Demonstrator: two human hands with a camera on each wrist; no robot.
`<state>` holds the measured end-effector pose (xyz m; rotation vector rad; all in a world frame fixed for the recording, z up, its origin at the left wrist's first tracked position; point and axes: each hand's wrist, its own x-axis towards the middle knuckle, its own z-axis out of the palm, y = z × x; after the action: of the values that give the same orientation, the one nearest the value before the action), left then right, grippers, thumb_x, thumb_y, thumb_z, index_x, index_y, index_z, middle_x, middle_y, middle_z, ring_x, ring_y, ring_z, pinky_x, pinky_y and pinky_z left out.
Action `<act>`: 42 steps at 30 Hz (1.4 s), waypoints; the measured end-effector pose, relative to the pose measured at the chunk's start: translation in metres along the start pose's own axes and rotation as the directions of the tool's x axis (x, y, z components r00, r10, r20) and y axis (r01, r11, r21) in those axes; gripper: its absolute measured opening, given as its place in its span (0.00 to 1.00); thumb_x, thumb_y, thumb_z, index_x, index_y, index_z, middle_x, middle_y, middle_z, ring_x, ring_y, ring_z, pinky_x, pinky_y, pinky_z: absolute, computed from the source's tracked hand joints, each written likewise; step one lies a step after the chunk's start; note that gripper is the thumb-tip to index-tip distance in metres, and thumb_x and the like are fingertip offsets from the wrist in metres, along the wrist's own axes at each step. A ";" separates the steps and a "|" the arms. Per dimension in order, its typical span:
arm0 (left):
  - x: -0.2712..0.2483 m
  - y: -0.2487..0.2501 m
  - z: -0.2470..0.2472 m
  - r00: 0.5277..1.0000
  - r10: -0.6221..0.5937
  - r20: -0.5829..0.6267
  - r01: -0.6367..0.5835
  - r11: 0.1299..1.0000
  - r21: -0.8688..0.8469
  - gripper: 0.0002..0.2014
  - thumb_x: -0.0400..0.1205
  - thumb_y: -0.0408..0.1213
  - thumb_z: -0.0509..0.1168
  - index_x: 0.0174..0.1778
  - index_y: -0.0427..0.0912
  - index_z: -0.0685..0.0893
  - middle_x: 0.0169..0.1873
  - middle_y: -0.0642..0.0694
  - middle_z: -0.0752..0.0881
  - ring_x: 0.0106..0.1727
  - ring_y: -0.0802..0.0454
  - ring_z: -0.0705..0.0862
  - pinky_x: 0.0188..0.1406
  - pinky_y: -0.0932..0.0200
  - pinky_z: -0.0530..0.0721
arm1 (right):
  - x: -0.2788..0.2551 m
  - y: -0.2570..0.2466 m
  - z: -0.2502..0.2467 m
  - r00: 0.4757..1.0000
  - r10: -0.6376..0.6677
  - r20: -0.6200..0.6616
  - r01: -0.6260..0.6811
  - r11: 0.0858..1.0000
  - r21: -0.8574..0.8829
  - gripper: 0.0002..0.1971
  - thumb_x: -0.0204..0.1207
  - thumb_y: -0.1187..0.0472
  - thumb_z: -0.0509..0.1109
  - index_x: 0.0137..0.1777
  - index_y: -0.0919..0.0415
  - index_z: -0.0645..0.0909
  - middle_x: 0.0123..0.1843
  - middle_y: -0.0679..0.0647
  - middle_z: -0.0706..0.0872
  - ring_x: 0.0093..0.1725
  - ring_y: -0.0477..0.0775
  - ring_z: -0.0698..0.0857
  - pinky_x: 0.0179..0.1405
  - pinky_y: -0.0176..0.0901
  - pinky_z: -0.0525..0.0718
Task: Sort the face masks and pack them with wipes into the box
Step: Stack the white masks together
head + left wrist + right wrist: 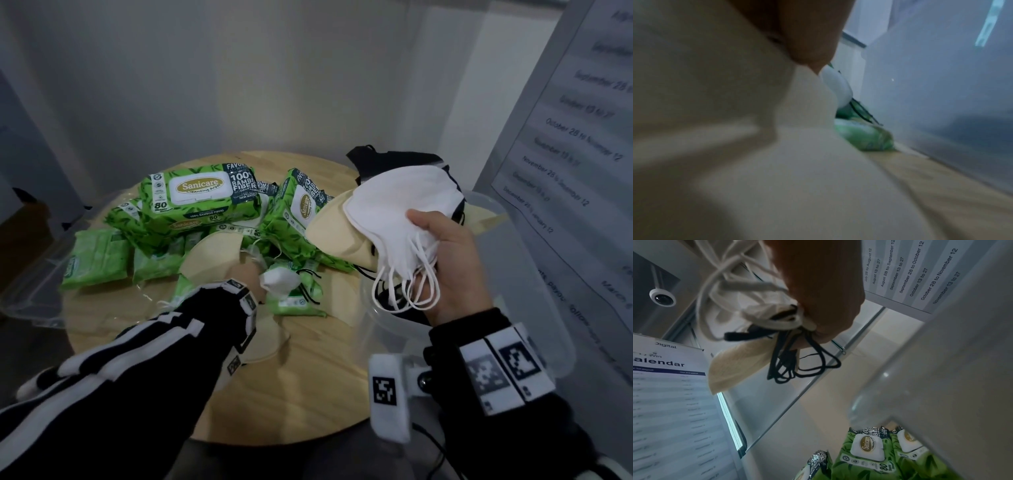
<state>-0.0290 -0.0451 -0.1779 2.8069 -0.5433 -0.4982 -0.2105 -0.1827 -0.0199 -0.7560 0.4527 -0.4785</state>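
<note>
My right hand [435, 240] grips a fanned stack of masks above the clear box [534, 294]: white masks [400, 202] on top, a beige mask [332, 233] below them, black masks [394, 161] at the back. In the right wrist view the right hand [818, 296] clamps white and black ear loops [797, 366]. My left hand [248, 274] reaches down among the wipes and pinches a beige mask [212, 257]; the left wrist view shows a finger [807, 40] on that beige mask [735, 146]. A small white mask [279, 279] lies just right of it.
Large green wipes packs [202, 195] and small wipes packs [96, 260] are piled on the round wooden table [308, 383]. Another beige mask [265, 339] lies under my left wrist. A clear plastic lid [34, 274] sits at the left edge. A printed calendar sheet [575, 137] hangs on the right.
</note>
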 end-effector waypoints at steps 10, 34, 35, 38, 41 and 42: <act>-0.061 -0.015 -0.127 0.980 0.032 -0.194 -0.136 0.824 -0.549 0.12 0.77 0.40 0.71 0.52 0.37 0.84 0.41 0.41 0.84 0.37 0.47 0.80 0.37 0.60 0.76 | -0.001 0.003 -0.001 0.996 0.025 0.081 -0.017 0.995 -0.098 0.15 0.78 0.67 0.61 0.62 0.69 0.79 0.55 0.64 0.88 0.45 0.60 0.89 0.37 0.48 0.89; -0.126 0.024 -0.193 0.930 0.271 -0.248 -0.269 0.043 -0.962 0.22 0.65 0.28 0.73 0.56 0.30 0.82 0.38 0.41 0.89 0.35 0.48 0.88 0.32 0.59 0.87 | 0.009 0.016 -0.005 1.000 0.018 0.024 -0.012 0.980 -0.198 0.23 0.72 0.62 0.73 0.65 0.71 0.79 0.60 0.70 0.86 0.59 0.72 0.85 0.63 0.75 0.76; -0.134 0.026 -0.197 0.908 0.330 -0.259 -0.275 0.002 -0.961 0.25 0.60 0.30 0.75 0.54 0.33 0.83 0.38 0.43 0.89 0.35 0.49 0.88 0.33 0.59 0.87 | 0.009 0.019 -0.002 0.999 0.040 0.035 -0.033 0.981 -0.191 0.24 0.71 0.61 0.74 0.65 0.71 0.79 0.60 0.70 0.86 0.60 0.72 0.84 0.64 0.74 0.77; -0.150 0.032 -0.204 0.844 0.451 -0.291 -0.290 -0.074 -0.954 0.24 0.52 0.35 0.74 0.46 0.38 0.86 0.36 0.44 0.89 0.33 0.50 0.88 0.33 0.60 0.87 | 0.004 0.025 0.009 0.988 0.117 0.099 -0.097 0.976 -0.195 0.19 0.74 0.60 0.71 0.62 0.71 0.82 0.59 0.71 0.86 0.59 0.71 0.85 0.60 0.66 0.82; -0.157 0.040 -0.200 0.862 0.437 -0.255 -0.304 0.045 -0.952 0.14 0.61 0.24 0.75 0.43 0.35 0.85 0.34 0.43 0.89 0.30 0.51 0.87 0.30 0.62 0.87 | -0.003 0.026 0.020 0.952 0.133 0.276 -0.071 0.972 -0.226 0.06 0.71 0.65 0.71 0.38 0.68 0.88 0.37 0.64 0.90 0.38 0.61 0.89 0.39 0.49 0.87; -0.157 0.042 -0.197 0.883 0.401 -0.242 -0.326 0.155 -0.933 0.10 0.67 0.22 0.74 0.42 0.34 0.85 0.34 0.43 0.89 0.30 0.52 0.87 0.30 0.62 0.87 | -0.006 0.024 0.022 0.941 0.095 0.325 -0.030 0.979 -0.202 0.07 0.72 0.65 0.71 0.37 0.66 0.87 0.36 0.62 0.89 0.36 0.59 0.88 0.37 0.49 0.87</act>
<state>-0.1061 0.0118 0.0587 1.3493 -0.6038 -0.5398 -0.1978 -0.1526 -0.0222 -0.9889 0.2062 -0.2396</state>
